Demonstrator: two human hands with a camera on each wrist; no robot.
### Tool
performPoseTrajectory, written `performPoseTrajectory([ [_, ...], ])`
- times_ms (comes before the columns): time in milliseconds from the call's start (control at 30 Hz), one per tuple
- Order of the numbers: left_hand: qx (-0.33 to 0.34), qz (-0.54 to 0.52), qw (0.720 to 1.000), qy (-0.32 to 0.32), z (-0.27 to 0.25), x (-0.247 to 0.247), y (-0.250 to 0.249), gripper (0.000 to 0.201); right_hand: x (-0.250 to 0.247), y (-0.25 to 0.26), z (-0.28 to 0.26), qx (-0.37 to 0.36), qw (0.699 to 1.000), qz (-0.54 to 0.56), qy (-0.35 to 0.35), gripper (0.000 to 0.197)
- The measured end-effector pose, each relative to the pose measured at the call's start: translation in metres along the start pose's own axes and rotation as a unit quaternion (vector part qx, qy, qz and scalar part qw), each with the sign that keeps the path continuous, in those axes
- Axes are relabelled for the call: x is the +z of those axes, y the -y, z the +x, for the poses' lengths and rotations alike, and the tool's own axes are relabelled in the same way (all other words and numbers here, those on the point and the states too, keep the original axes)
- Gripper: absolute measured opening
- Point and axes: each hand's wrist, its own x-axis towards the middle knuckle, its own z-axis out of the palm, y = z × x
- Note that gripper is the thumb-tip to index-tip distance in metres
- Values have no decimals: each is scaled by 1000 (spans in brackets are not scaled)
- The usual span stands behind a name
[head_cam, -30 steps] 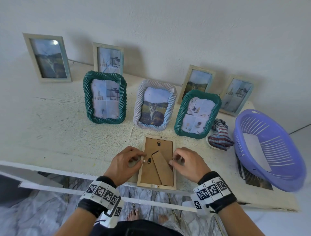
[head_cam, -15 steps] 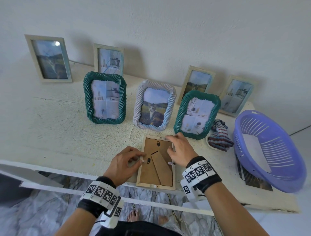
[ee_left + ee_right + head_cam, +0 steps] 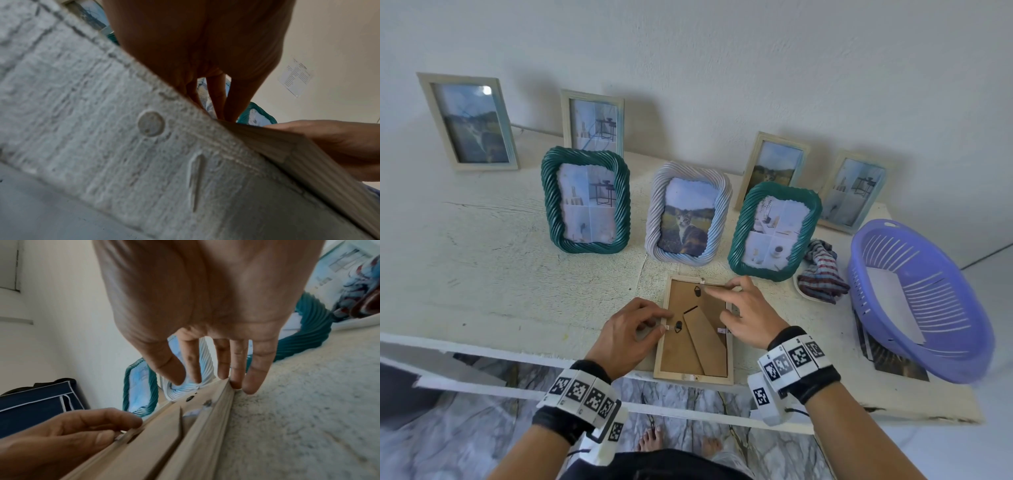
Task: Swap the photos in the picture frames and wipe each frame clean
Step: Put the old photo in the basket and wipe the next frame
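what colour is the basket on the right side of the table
The basket is light purple, a lavender plastic with slotted sides; the head view shows it best.

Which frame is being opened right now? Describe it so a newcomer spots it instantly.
Start at the white table against the wall and find its near edge, between the left hand and right hand. There lies the pale wooden frame. Unlike every other frame, it lies face down, showing its brown backing board and folded stand rather than a photo.

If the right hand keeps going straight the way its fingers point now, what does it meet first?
Probably the lilac twisted frame holding the cat photo. The right hand points up over the face-down wooden frame toward it. Depth is unclear; the green frame stands just to the right.
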Motion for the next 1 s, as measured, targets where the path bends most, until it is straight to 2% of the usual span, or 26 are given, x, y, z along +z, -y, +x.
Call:
performPoseTrajectory([
  [67,1,2,1000,-3,0,0,0,24,0,5,-10,0,1000,14,-15,52],
  [233,8,-3,1000,-7,0,0,1,23,21,22,-48,42,995,-11,90,112],
  [333,8,2,1000,-8,0,1,0,25,33,25,-56,40,996,-28,79,125],
  [633,7,2,1000,-3,0,0,0,24,46,26,-57,47,996,-54,52,118],
  [1000,2,1,1000,-9,1,1,-3,26,65,23,-54,57,998,-25,-14,98],
])
